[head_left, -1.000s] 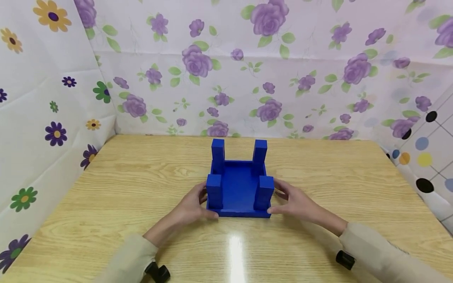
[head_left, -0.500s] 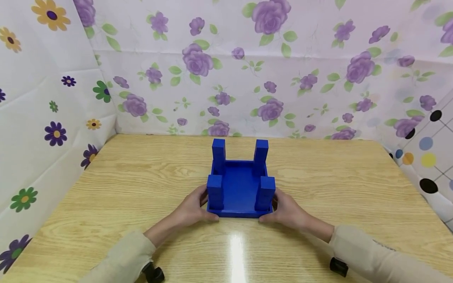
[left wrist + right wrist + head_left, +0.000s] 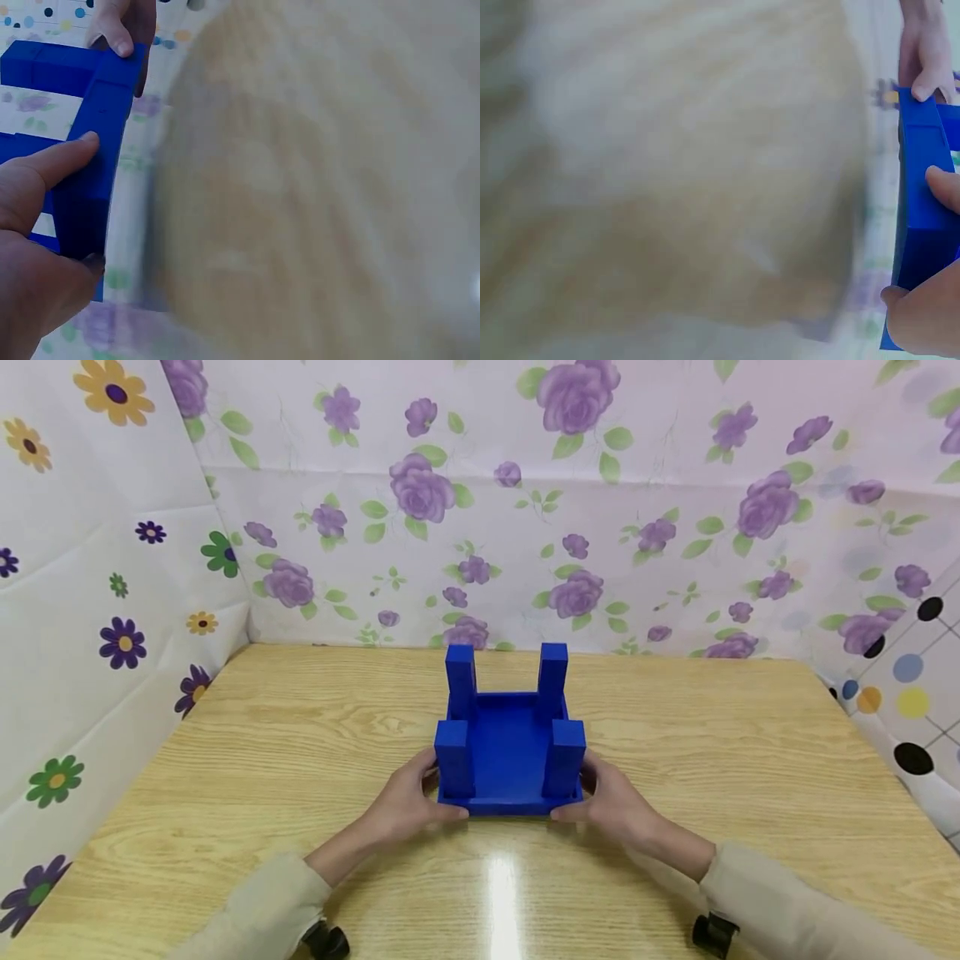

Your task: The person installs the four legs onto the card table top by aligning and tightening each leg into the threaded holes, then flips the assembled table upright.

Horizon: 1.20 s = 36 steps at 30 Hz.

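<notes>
A small blue table (image 3: 510, 752) is legs up in the middle of the head view, with a shallow rim and a square leg rising at each corner. My left hand (image 3: 401, 802) grips its near left corner, thumb along the front rim and fingers behind the leg. On the opposite side my right hand (image 3: 618, 802) holds the near right corner the same way; its fingers are partly hidden by the blue side. The left wrist view shows the left thumb (image 3: 71, 154) pressed on the blue rim (image 3: 105, 112). In the right wrist view, the right thumb (image 3: 945, 187) lies on that rim.
The light wooden tabletop (image 3: 337, 718) spreads around the hands. Behind it hangs a purple-flowered cloth (image 3: 495, 518), with another flowered sheet (image 3: 82, 635) at left and a dotted one (image 3: 922, 727) at right. Black wrist devices (image 3: 326, 939) are under the sleeves.
My right hand has closed in on the near right corner, its thumb sliding inward along the front rim. The blue table now appears slightly higher in view, the hands moving with it.
</notes>
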### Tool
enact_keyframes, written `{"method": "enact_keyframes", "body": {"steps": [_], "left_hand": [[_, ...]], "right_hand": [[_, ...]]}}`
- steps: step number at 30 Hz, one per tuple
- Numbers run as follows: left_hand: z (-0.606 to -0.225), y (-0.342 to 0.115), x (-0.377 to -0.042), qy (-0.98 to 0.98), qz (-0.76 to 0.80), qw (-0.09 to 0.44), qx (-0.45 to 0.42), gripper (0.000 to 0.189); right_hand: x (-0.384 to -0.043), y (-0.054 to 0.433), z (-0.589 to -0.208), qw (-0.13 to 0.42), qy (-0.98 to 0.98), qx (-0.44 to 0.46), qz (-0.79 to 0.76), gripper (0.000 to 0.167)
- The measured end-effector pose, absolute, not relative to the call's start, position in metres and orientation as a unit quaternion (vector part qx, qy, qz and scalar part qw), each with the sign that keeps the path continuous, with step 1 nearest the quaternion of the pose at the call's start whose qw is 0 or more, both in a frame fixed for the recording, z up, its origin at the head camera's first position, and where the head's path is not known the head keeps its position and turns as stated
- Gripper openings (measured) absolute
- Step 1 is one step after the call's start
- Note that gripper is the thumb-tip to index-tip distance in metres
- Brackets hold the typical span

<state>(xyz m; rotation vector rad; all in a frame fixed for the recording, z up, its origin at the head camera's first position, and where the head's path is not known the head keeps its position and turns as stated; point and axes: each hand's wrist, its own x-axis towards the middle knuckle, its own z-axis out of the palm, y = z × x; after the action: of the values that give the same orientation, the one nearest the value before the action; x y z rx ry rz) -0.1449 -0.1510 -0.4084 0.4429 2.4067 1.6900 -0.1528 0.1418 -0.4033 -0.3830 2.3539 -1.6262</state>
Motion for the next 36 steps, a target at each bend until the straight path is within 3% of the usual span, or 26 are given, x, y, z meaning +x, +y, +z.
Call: {"method": "enact_keyframes", "body": {"steps": [5,11,18,23,30,36], "left_hand": [[-0.383,-0.154,-0.145,0.784,0.600,0.068,0.144,0.091],[-0.350,-0.148,-0.144,0.781,0.613,0.020,0.119,0.078],[-0.322,-0.130,-0.146,0.818,0.566,-0.040,0.095,0.060],[-0.311,-0.125,-0.154,0.825,0.562,-0.027,0.053,0.046],[-0.295,-0.124,-0.174,0.846,0.526,0.084,-0.025,0.053],[-0.293,-0.125,-0.183,0.840,0.525,0.133,-0.043,0.058]], "right_hand": [[-0.154,0.146,-0.380,0.088,0.788,-0.156,-0.589,0.082],[-0.150,0.145,-0.352,0.036,0.768,-0.149,-0.622,0.068],[-0.146,0.137,-0.322,-0.032,0.851,-0.124,-0.509,0.062],[-0.154,0.133,-0.305,0.001,0.878,-0.108,-0.467,0.067],[-0.172,0.137,-0.294,0.103,0.874,-0.071,-0.470,0.081],[-0.181,0.137,-0.294,0.161,0.867,-0.042,-0.470,0.056]]}}
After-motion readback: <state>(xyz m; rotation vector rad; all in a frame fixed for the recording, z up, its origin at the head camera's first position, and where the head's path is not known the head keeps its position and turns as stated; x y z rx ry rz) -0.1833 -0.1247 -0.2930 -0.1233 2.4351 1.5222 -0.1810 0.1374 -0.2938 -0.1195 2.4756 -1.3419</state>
